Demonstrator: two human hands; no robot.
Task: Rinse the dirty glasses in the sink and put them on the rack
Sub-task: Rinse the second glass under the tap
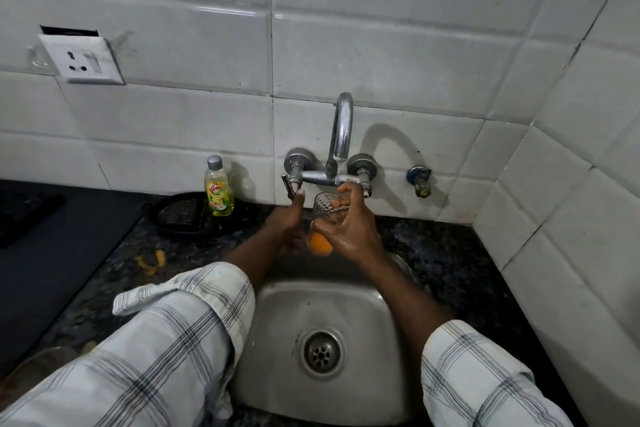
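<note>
Directly below the spout (341,135), the right hand (349,229) clasps the glass (323,222) upright, mouth upward; the left hand (289,218) reaches the tap lever (289,187), its grasp unclear.

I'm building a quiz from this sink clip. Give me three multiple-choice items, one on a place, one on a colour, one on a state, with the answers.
1. Where does the dish soap bottle stand?
A. in the sink
B. on the counter left of the tap, by the wall
C. right of the tap

2. What colour is the liquid in the bottom of the glass?
A. orange
B. blue
C. clear

3. What does the right hand do?
A. rests on the counter
B. grips the glass below the tap
C. holds the soap bottle

Answers: 1 B, it stands against the tiles left of the tap; 2 A, the base shows orange; 3 B, its fingers wrap the glass over the sink.
</note>
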